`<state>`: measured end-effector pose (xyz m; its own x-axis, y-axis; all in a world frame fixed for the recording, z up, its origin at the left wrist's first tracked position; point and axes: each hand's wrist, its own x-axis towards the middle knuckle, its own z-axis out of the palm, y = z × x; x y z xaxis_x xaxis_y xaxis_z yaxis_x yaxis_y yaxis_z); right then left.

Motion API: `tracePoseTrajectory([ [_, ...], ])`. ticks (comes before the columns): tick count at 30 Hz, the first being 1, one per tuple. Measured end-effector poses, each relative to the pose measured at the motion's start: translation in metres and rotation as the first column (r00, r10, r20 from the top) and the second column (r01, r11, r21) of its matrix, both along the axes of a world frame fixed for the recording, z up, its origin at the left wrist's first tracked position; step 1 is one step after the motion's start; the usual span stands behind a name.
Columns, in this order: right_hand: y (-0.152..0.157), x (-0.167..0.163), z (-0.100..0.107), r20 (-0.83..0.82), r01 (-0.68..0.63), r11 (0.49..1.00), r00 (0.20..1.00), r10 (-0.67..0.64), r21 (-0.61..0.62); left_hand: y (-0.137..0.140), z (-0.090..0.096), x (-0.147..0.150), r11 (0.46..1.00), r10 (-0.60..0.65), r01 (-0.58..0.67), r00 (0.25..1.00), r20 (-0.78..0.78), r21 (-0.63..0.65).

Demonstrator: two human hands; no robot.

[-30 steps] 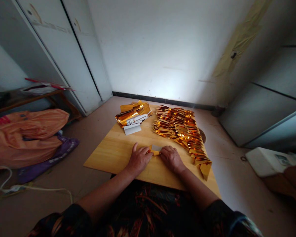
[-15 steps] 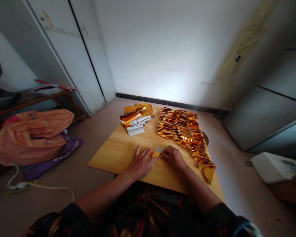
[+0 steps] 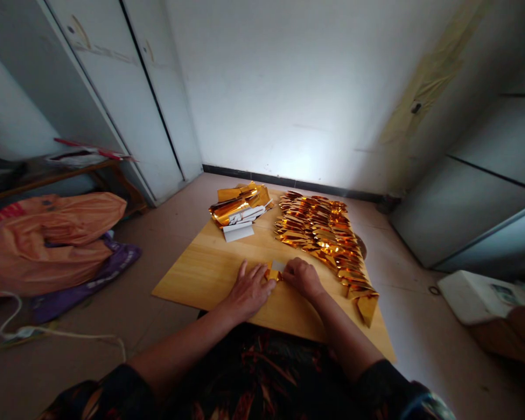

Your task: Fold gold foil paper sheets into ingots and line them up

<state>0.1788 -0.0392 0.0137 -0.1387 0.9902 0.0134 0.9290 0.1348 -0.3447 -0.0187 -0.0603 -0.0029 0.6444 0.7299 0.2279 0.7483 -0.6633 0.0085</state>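
A small piece of gold foil paper (image 3: pixel 273 274), partly folded, with a grey-white face showing at its far side, lies on the wooden board (image 3: pixel 192 268) in front of me. My left hand (image 3: pixel 250 290) rests flat on its left part, fingers stretched out and pressing it down. At its right edge my right hand (image 3: pixel 304 279) is closed, fingertips pinching the paper; the exact fold under them is hidden. Beyond my right hand spreads a large bunch of folded gold foil pieces (image 3: pixel 319 227) in overlapping rows.
Toward the back left of the board lie loose gold foil sheets (image 3: pixel 234 213) and a folded white card (image 3: pixel 238 231). On the floor at left are an orange bag (image 3: pixel 61 245), a purple bag (image 3: pixel 87 286) and a white cable (image 3: pixel 83 335). A white box (image 3: pixel 468 297) stands at right.
The whole view has shifted slightly to the left. Both hands stay at the foil paper, with only a small movement of the fingers.
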Motion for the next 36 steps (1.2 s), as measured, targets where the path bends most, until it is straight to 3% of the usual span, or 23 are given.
tracePoseTrajectory([
  [8, -0.001, 0.000, -0.002, -0.002, 0.011, 1.000, 1.000, -0.011, 0.004, -0.002, 0.000, 0.002, 1.000, 0.023, -0.022, 0.999, 0.025, -0.014],
  [20, 0.004, 0.009, -0.010, -0.187, 0.058, 0.998, 0.980, -0.060, -0.019, -0.004, 0.005, 0.002, 0.999, 0.030, -0.028, 0.998, 0.053, -0.036],
  [30, 0.002, -0.005, -0.004, -0.083, 0.141, 0.989, 0.986, -0.144, -0.035, -0.002, -0.001, 0.002, 0.999, 0.025, -0.024, 0.999, 0.041, -0.024],
  [36, 0.004, 0.009, -0.004, -0.191, 0.105, 0.993, 0.975, -0.115, -0.063, -0.002, 0.001, 0.002, 0.999, 0.034, -0.031, 0.997, 0.064, -0.041],
])
